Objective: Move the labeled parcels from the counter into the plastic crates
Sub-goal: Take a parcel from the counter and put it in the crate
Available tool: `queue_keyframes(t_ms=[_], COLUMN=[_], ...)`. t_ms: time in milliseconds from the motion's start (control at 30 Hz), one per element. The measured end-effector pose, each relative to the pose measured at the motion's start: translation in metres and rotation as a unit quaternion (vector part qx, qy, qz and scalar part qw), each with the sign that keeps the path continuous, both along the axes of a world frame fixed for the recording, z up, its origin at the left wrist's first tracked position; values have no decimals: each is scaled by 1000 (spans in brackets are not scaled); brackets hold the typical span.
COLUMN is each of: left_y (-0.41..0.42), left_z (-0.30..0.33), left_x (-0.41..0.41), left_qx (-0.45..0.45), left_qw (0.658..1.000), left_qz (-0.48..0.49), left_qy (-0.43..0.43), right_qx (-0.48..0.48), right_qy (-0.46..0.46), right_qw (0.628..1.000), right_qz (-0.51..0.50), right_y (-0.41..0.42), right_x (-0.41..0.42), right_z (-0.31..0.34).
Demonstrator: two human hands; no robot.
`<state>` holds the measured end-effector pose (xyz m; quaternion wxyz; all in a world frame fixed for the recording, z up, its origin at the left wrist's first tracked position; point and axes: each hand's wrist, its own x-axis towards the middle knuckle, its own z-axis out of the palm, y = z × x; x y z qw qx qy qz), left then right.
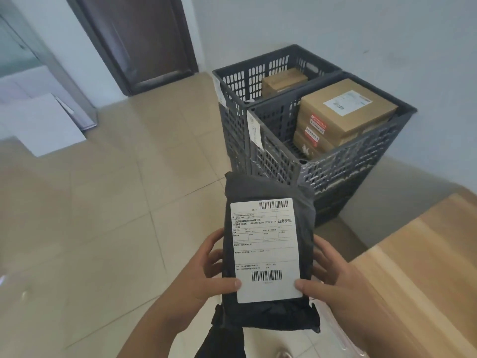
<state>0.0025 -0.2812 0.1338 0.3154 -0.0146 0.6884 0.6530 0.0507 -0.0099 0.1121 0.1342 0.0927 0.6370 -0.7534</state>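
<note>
Fingers of both hands curl round a black parcel (268, 313), one hand on each long side. Left hand (204, 277) has its thumb on the bottom left corner of the white label (265, 250); right hand (333, 282) has its thumb on the bottom right corner. Up in the air, the parcel sits above the tiled floor (103, 215), label facing up. Its long side points away, toward two dark crates (343, 166) by the wall. Brown boxes (346, 109) fill the right half of the near crate; its left half is open. A wooden table (426, 267) edge lies just right of the right hand.
</note>
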Motion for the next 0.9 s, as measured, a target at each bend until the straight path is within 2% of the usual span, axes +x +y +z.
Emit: queue_keyframes(t_ms=[333,600,733,900], left_y=[-53,-95,-102,-102], left_z=[-13,16,22,18], left_x=[-103,-228,-276,-326], left_qx=[18,57,48,50], left_qw=[1000,998,997,997], left_qz=[15,-16,-35,-48], left_qy=[-12,33,43,34], right_qx=[22,60,40,3], right_qy=[-45,19,25,-12], right_qw=[999,998,998,999], right_qz=[-2,-20,-35,-51], right_y=[-50,-92,-106,-104], right_x=[-108,-219,-251,-301], right_z=[1,45,46,41])
